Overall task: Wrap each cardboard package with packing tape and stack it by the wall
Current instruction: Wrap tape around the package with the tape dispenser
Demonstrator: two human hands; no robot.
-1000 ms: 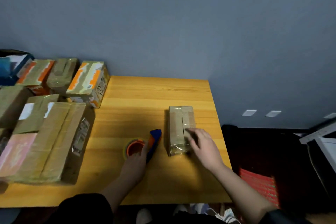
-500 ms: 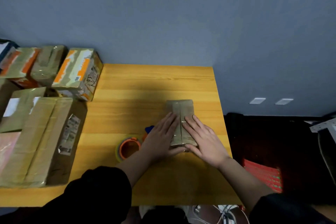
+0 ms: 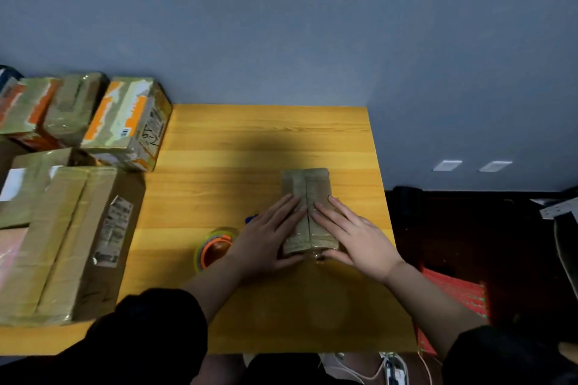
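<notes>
Table [image 3: 269, 141]: yellow wooden top with visible grain, being set against a blue-grey wall.

Items being carried directly on it:
- Small cardboard package [image 3: 308, 187], taped, lying right of centre and being pressed flat under two hands.
- Roll of packing tape [image 3: 214, 248] with orange core, lying just left of the package, near the front.
- Blue object [image 3: 251, 218], mostly hidden; kind cannot be told.
- Large taped box [image 3: 75, 241], lying at the left front edge.
- Orange-and-white taped box [image 3: 128, 122], resting at the back left by the wall.
- Further taped boxes [image 3: 47, 106] being kept at the far left, partly cut off.
</notes>
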